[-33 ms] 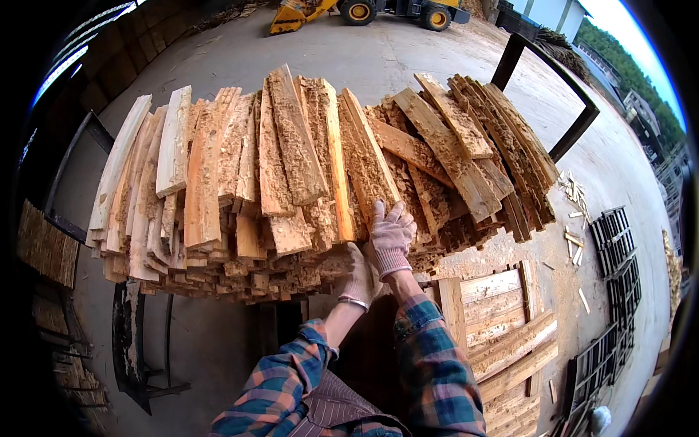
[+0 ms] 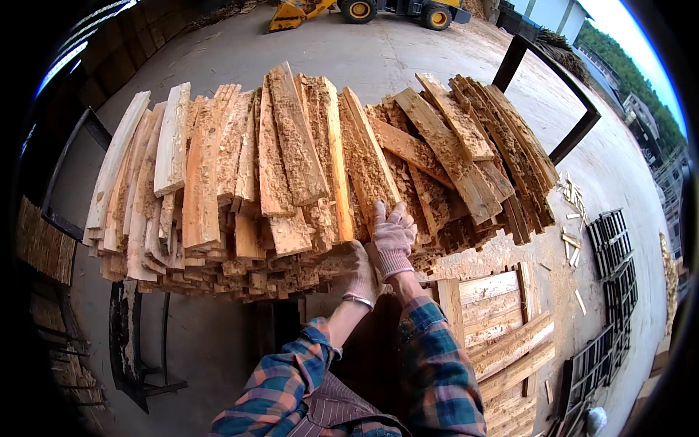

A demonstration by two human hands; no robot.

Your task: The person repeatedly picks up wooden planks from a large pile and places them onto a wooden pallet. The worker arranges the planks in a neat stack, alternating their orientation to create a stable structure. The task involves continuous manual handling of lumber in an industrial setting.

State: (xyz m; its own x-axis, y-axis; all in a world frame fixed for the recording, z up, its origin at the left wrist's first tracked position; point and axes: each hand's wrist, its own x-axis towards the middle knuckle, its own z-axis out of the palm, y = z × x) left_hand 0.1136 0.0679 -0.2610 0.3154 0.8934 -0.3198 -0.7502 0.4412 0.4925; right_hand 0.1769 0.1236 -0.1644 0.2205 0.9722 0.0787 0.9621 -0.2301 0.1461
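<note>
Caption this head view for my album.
Two gloved hands, left hand and right hand, press against a tall stack of rough sawn wooden slabs.

2 gloved hands, the left hand and the right hand, are pressing against 1 big stack of rough planks, too many to count. Beyond the stack, 1 yellow loader is sitting. Right of the stack, 2 dark slatted crates are lying.

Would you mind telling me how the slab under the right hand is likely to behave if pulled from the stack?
The slab looks stiff and rough, so the gloved right hand probably won't slip. Its flaky bark may crumble. Neighbouring boards overlap it, so they could shift.
</note>
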